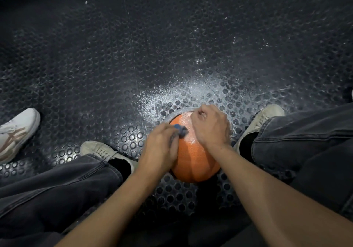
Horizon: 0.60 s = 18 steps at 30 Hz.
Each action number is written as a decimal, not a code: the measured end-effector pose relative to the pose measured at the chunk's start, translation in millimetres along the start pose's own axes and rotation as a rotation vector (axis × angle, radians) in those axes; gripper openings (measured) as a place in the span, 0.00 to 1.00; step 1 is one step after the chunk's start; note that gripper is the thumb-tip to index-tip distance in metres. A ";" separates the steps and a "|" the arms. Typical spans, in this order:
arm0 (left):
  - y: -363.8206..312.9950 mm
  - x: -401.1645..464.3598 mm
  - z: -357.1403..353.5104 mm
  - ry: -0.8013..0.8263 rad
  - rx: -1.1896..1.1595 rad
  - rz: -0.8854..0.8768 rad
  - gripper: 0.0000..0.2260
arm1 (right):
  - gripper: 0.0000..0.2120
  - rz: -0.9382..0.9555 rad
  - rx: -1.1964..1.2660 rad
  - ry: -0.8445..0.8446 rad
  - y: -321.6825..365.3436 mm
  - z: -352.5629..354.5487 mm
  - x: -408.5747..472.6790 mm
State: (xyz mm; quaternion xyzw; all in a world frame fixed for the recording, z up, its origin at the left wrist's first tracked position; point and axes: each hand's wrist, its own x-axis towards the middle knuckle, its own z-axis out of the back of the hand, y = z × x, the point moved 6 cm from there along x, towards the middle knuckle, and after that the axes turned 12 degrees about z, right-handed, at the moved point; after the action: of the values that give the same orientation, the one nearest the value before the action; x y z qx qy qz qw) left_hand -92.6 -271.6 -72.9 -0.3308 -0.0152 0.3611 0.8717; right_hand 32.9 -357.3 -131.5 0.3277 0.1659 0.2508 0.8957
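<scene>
My left hand gripping a blue cloth against the orange ball, ball sitting on the studded floor between my shoes, right hand resting curled on top, grip unclear.

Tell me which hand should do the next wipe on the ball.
Left: the left hand holds the blue cloth against the orange ball, while the right hand rests on top, apparently steadying it.

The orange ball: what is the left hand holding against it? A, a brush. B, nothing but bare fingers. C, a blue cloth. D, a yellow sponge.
C: the left hand grips a blue cloth against the orange ball, the right hand resting on top.
</scene>
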 end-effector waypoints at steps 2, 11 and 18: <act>0.4 26.9 4.9 -0.052 -0.017 0.142 0.07 | 0.12 -0.011 0.003 -0.009 2.1 -0.8 0.7; -11.4 6.4 2.7 0.008 0.002 0.053 0.07 | 0.14 -0.027 0.021 0.016 -1.5 1.7 2.5; -8.4 12.0 -1.4 0.004 0.033 0.015 0.06 | 0.09 -0.038 -0.019 0.012 -0.2 -2.4 1.2</act>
State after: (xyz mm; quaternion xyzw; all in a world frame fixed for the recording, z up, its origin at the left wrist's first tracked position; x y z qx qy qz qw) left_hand -78.2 -269.2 -71.6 -0.3169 -0.0051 0.3674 0.8744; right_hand 32.8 -355.5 -133.6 0.3142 0.1751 0.2372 0.9024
